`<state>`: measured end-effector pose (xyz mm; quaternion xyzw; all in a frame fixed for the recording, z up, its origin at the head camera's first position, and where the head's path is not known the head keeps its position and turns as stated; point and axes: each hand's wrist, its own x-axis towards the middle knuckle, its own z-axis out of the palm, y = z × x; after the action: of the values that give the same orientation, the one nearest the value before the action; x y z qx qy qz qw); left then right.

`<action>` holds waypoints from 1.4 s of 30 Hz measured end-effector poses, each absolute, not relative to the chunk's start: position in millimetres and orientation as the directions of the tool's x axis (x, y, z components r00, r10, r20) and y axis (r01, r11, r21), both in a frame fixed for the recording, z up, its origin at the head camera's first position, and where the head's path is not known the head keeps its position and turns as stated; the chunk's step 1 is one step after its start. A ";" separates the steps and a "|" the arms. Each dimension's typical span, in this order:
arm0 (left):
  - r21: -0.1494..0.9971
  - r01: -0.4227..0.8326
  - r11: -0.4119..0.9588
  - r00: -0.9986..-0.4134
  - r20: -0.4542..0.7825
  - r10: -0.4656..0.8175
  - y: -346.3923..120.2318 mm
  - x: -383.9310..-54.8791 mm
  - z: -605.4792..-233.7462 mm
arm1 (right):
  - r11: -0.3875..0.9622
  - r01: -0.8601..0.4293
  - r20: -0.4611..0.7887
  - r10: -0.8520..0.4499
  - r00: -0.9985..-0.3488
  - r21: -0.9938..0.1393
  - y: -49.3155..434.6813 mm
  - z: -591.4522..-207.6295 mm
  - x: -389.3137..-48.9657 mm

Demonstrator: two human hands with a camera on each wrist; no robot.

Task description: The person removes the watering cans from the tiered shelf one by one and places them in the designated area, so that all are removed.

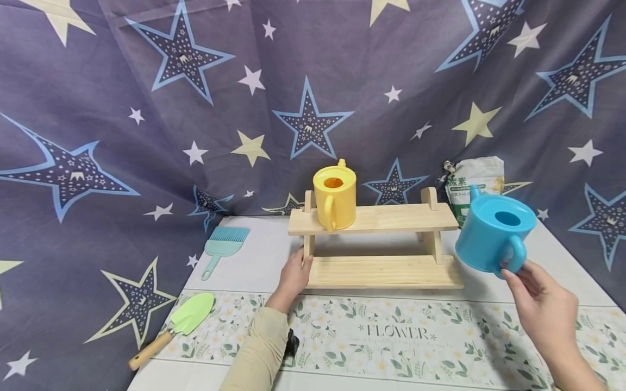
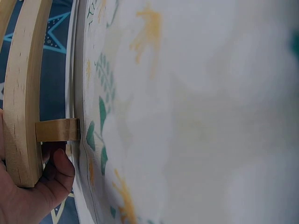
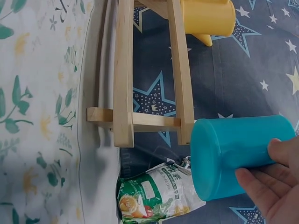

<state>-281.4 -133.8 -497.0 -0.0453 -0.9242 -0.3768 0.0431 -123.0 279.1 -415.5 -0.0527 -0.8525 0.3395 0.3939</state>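
A two-tier wooden shelf [image 1: 386, 271] stands in the middle of the table. My left hand [image 1: 295, 271] grips the left end of its lower board [image 2: 21, 107], the fingers bent round the wood in the left wrist view. On the upper board's left part sits a yellow watering can [image 1: 345, 205], upright with its handle towards me. To the shelf's right, my right hand [image 1: 545, 307] holds a blue watering can [image 1: 481, 239] by the handle, raised off the table. Fingers touch the can's side [image 3: 247, 144] in the right wrist view.
Behind the blue can is a green and white bag [image 1: 481, 172] with a clip on top. A teal brush [image 1: 225, 247] and a green hand trowel [image 1: 193, 315] with a wooden handle lie at the left. Star-patterned cloth [image 1: 220, 136] hangs round the back and sides.
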 end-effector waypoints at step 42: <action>0.703 0.101 0.704 -0.994 0.096 0.047 -133.3 -280.5 -495.4 | 0.744 -0.006 0.523 0.464 -0.715 -0.668 297.1 -445.4 -113.2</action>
<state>-280.5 -133.3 -495.4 -0.0403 -0.9224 -0.3825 0.0352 -113.2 297.1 -445.4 -0.1324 -0.8642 0.3325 0.3536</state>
